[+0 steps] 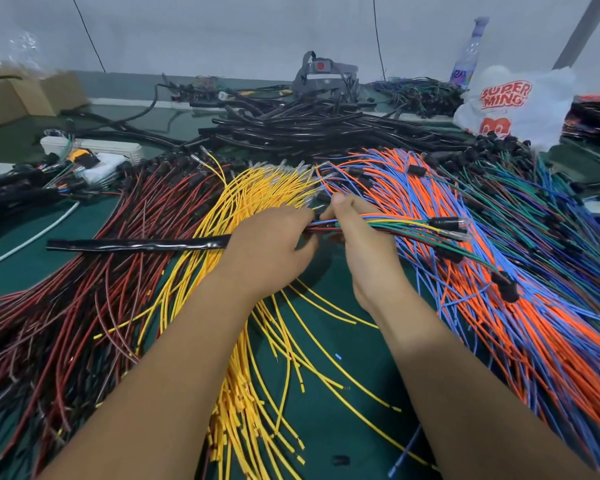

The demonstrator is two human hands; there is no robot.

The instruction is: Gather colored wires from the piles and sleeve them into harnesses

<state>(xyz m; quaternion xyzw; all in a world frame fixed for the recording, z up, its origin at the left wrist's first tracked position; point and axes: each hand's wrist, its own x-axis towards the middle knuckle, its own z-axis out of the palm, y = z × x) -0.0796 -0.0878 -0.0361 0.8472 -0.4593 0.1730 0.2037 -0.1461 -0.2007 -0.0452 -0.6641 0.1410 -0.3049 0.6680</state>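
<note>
Red and black wires (66, 306): a thick pile fanned over the left of the green worktop (326, 341).
Black sleeve (139, 244): lies flat across the red and yellow piles, its right end inside the left hand.
Yellow wires (257, 341): fanned in the middle, running under both forearms.
Left hand (271, 244): fingers curled round the end of the black sleeve, where the bundle meets it.
Mixed wire bundle (395, 226): red, blue, green, yellow and orange strands held level between the two hands, connector ends pointing right over the orange pile.
Right hand (357, 233): fingers and thumb clamped on the mixed wire bundle, just beside the left hand.
Orange and blue wires (499, 306): a broad pile to the right.
Green and dark blue wires (551, 209): at the far right edge.
Black tubing heap (309, 129): behind the piles.
White plastic bag (513, 102): far right, printed in red.
</note>
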